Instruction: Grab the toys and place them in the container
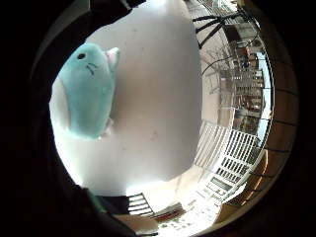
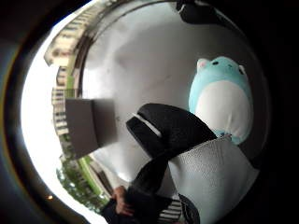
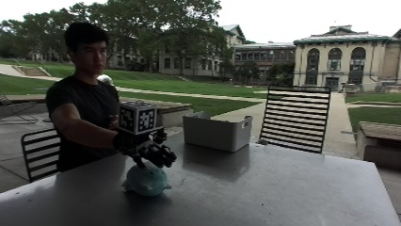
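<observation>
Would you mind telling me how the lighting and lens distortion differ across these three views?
Outside view: bright sky and lawn behind, so the person, the gloved right hand and the round teal plush toy look dim on the grey table. Both palm views: strong fisheye bending of buildings and chair; the little finger side is washed out on the tabletop, the thumb side darker.

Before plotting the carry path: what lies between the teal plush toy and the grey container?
Only bare table separates the teal plush toy from the grey container, per the outside view.
</observation>
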The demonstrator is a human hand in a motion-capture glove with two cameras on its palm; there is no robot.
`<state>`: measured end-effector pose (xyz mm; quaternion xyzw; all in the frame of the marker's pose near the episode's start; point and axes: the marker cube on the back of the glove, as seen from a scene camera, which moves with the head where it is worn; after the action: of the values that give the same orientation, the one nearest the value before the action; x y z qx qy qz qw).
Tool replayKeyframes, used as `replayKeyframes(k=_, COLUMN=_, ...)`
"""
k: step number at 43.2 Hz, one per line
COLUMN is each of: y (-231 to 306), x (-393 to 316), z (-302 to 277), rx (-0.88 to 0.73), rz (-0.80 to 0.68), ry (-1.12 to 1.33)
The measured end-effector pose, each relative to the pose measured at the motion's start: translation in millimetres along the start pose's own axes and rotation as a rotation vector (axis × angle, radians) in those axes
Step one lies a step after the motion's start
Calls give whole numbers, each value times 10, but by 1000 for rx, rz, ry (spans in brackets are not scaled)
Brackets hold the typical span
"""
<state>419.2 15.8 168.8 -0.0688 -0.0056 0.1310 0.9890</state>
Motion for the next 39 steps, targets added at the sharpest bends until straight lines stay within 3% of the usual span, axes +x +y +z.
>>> replayKeyframes(k=26, y=-75, x=135, z=578, rx=-155, rz=45, ry=-32)
replayKeyframes(k=39, y=-117, x=234, z=697, rx=39, rz=46, ry=-122)
